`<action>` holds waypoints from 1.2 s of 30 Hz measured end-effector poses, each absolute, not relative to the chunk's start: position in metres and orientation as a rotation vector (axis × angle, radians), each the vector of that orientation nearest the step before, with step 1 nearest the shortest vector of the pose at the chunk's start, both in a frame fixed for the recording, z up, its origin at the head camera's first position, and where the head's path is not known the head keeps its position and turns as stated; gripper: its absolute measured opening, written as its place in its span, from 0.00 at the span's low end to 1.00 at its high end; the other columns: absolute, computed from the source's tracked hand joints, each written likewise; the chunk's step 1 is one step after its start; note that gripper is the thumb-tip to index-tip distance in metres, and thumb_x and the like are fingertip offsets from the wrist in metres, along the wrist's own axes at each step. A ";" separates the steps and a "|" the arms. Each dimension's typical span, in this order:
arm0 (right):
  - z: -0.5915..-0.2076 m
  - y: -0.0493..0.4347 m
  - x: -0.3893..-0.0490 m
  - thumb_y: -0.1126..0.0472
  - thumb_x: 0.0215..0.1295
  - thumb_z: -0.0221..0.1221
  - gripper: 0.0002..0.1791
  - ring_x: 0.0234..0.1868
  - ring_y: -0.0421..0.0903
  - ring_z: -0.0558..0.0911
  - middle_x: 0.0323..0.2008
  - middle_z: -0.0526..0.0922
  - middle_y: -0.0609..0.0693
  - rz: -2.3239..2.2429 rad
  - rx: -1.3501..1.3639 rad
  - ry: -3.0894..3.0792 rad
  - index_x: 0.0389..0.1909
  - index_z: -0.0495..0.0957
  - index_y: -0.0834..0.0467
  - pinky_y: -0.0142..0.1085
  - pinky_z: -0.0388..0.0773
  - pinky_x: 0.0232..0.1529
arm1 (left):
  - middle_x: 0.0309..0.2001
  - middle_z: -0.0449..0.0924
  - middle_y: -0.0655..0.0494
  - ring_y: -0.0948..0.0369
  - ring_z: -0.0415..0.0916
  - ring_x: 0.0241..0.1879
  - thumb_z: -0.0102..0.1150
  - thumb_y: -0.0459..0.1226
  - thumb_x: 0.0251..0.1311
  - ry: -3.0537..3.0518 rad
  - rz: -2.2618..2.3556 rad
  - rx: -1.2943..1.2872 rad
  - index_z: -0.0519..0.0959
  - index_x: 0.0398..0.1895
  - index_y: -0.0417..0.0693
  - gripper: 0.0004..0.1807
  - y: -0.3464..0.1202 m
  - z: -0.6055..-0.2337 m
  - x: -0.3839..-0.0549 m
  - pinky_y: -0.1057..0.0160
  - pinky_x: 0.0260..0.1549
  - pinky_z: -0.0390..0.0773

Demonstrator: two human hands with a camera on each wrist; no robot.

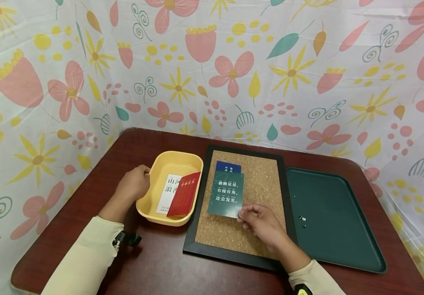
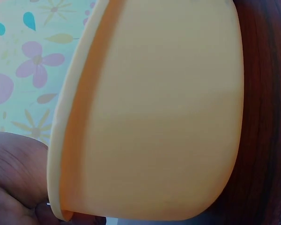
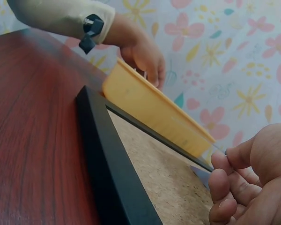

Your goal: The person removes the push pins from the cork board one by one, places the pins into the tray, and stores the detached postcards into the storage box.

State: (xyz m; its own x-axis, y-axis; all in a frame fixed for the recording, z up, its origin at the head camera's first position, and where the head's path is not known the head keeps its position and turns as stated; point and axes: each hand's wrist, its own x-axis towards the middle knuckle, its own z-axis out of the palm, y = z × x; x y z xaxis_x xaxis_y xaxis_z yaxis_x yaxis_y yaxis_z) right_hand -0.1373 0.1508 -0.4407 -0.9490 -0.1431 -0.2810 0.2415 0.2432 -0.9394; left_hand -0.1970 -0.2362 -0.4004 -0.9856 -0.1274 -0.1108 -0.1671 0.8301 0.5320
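My left hand (image 1: pixel 134 182) grips the left rim of a yellow plastic tub (image 1: pixel 160 163); in the left wrist view the tub's outer wall (image 2: pixel 159 117) fills the middle. In the tub lie a white card (image 1: pixel 164 197) with black characters and a red card (image 1: pixel 183 200) leaning over it. My right hand (image 1: pixel 261 224) pinches the lower right corner of a dark green card (image 1: pixel 226 194) with white characters. That card is over a black-framed corkboard (image 1: pixel 265 180) and overlaps the lower part of a blue card (image 1: pixel 228 166) there.
Right of the corkboard lies a dark green tray (image 1: pixel 333 221), with a few small shiny bits (image 1: pixel 302 219) near its left side. Everything stands on a dark red-brown table (image 1: pixel 160 254). A flower-print curtain (image 1: pixel 204 82) hangs close behind and at the sides.
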 end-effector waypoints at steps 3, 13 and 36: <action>-0.441 0.149 -0.136 0.61 0.73 0.60 0.12 0.31 0.46 0.79 0.36 0.87 0.54 -1.754 0.095 2.217 0.50 0.78 0.64 0.33 0.67 0.22 | 0.53 0.81 0.38 0.47 0.80 0.43 0.39 0.37 0.78 2.941 0.861 -0.236 0.73 0.65 0.36 0.21 -0.236 -0.400 -0.197 0.48 0.41 0.77; -0.439 0.141 -0.136 0.61 0.72 0.61 0.10 0.30 0.45 0.79 0.35 0.87 0.55 -1.748 0.059 2.212 0.46 0.80 0.64 0.32 0.67 0.22 | 0.52 0.81 0.38 0.49 0.80 0.40 0.39 0.38 0.79 2.937 0.876 -0.246 0.72 0.65 0.36 0.21 -0.235 -0.401 -0.196 0.49 0.39 0.78; -0.434 0.125 -0.134 0.61 0.72 0.61 0.11 0.30 0.44 0.80 0.36 0.87 0.56 -1.777 0.016 2.150 0.47 0.79 0.64 0.31 0.66 0.22 | 0.51 0.82 0.39 0.50 0.80 0.38 0.38 0.38 0.80 2.916 0.869 -0.239 0.72 0.66 0.36 0.21 -0.235 -0.400 -0.196 0.51 0.36 0.77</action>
State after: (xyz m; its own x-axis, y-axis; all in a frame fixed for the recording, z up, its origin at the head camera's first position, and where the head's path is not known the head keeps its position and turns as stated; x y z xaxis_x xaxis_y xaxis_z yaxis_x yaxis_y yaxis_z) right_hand -0.1337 0.1255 -0.4342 -0.9387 -0.2111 -0.2724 0.2278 0.2132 -0.9501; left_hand -0.1960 -0.2347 -0.3998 -0.9838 -0.1239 -0.1295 -0.1746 0.8258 0.5362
